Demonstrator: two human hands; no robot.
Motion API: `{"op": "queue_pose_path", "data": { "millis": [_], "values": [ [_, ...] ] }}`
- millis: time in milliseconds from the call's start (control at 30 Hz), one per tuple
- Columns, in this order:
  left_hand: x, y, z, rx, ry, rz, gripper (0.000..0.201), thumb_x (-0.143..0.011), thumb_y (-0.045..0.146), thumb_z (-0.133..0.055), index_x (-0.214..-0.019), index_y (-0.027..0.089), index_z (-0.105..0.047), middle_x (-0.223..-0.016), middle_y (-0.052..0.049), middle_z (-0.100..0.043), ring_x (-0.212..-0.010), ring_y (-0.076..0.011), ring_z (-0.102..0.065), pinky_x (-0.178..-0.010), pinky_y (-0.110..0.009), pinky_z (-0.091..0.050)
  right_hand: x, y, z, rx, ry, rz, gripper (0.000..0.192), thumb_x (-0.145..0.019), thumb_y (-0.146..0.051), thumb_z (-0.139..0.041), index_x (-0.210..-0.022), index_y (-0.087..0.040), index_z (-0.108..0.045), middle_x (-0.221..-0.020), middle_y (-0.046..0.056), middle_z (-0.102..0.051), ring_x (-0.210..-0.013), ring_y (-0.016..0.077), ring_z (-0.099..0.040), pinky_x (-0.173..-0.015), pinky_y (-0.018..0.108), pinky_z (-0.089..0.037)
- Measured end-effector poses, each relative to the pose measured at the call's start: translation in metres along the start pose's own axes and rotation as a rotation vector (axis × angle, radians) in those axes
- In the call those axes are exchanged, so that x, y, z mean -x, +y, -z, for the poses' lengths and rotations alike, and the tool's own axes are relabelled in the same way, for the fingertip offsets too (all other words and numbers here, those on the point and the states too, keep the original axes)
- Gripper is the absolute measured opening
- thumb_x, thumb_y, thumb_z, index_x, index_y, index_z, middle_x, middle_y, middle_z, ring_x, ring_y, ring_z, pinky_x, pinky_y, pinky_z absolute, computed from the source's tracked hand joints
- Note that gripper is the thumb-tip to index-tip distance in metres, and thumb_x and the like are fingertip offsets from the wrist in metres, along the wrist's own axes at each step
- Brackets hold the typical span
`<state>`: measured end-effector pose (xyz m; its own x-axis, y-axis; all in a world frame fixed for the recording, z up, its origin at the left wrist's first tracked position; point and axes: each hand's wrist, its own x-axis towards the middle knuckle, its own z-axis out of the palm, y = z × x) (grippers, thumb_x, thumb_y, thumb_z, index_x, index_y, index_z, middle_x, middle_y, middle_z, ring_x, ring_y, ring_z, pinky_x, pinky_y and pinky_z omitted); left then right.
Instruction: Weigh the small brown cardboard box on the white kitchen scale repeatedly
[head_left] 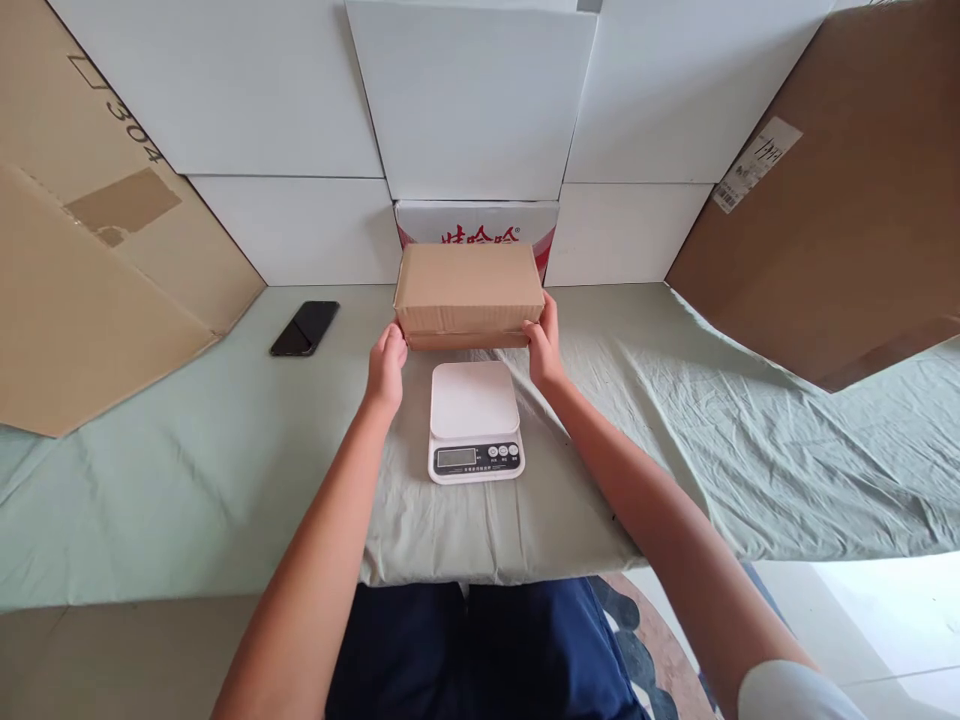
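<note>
A closed brown cardboard box [469, 280] is gripped at its two ends, just beyond a kitchen scale. My left hand [388, 365] presses against the box's left end, with the fingers partly hidden behind it. On the right end, my right hand [544, 340] has its thumb on the front face and its fingers along the side. Nearer to me lies the white digital kitchen scale [475, 400], with nothing on its platform. Its dark panel carries a blank-looking display and round buttons. Whether the box's underside touches the table cannot be made out.
A black smartphone [305, 328] lies at the left on the green tablecloth [300, 450]. White panels [472, 100] and a box with red lettering [480, 220] stand along the back. Large cardboard sheets [112, 250] [840, 220] flank the table at left and right.
</note>
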<state>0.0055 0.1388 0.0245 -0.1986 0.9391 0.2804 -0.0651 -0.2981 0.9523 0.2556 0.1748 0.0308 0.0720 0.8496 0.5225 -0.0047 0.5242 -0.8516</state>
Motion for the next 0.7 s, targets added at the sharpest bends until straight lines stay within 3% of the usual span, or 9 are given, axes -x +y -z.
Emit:
{"op": "queue_pose_path", "data": {
  "millis": [133,333,400,500,600,700],
  "values": [
    [-0.008,-0.026,-0.002,0.029,0.029,0.045,0.074,-0.087,0.078,-0.054,-0.137,0.023,-0.063,-0.148,-0.015,-0.064,-0.149,-0.0292,-0.051,-0.125,-0.045,-0.038,-0.004,0.027,-0.006,-0.019,0.061,-0.098,0.062,-0.076,-0.042,-0.052,-0.135,-0.027,-0.043,-0.149,0.009,-0.053,-0.142,0.0297,-0.046,-0.124,0.053,-0.037],
    [0.001,-0.035,0.002,-0.001,0.024,0.078,0.072,-0.088,0.078,-0.053,-0.134,0.023,-0.066,-0.149,-0.014,-0.064,-0.151,-0.0318,-0.049,-0.126,-0.048,-0.038,0.001,0.033,-0.005,-0.028,0.036,-0.147,0.059,-0.078,-0.044,-0.054,-0.134,-0.028,-0.045,-0.151,0.009,-0.052,-0.144,0.0295,-0.046,-0.125,0.054,-0.036],
    [-0.004,-0.033,0.011,-0.019,0.079,0.084,0.075,-0.087,0.078,-0.054,-0.135,0.022,-0.065,-0.154,-0.015,-0.059,-0.153,-0.0323,-0.045,-0.127,-0.049,-0.036,-0.003,0.038,0.003,-0.029,0.080,-0.192,0.065,-0.080,-0.048,-0.053,-0.140,-0.030,-0.039,-0.160,0.009,-0.044,-0.152,0.0289,-0.040,-0.126,0.056,-0.034],
    [-0.013,-0.025,0.035,0.004,0.241,0.087,0.085,-0.089,0.079,-0.048,-0.148,0.019,-0.055,-0.169,-0.018,-0.038,-0.160,-0.0303,-0.032,-0.130,-0.047,-0.030,-0.010,0.044,0.027,-0.032,0.239,-0.263,0.074,-0.082,-0.051,-0.049,-0.151,-0.035,-0.027,-0.170,0.006,-0.027,-0.162,0.0248,-0.026,-0.129,0.059,-0.026],
    [-0.017,-0.018,0.058,0.031,0.302,0.076,0.083,-0.095,0.074,-0.038,-0.155,0.018,-0.046,-0.175,-0.017,-0.025,-0.162,-0.0269,-0.024,-0.131,-0.046,-0.025,-0.015,0.046,0.054,-0.048,0.373,-0.312,0.075,-0.083,-0.048,-0.049,-0.153,-0.035,-0.026,-0.171,0.006,-0.027,-0.163,0.0217,-0.025,-0.132,0.057,-0.021],
    [-0.016,-0.017,0.060,0.033,0.291,0.083,0.080,-0.096,0.072,-0.036,-0.155,0.021,-0.047,-0.174,-0.014,-0.027,-0.163,-0.0266,-0.024,-0.132,-0.046,-0.024,-0.014,0.046,0.061,-0.078,0.369,-0.344,0.073,-0.083,-0.047,-0.050,-0.153,-0.036,-0.030,-0.170,0.005,-0.031,-0.161,0.0219,-0.030,-0.132,0.055,-0.022]
  ]
}}
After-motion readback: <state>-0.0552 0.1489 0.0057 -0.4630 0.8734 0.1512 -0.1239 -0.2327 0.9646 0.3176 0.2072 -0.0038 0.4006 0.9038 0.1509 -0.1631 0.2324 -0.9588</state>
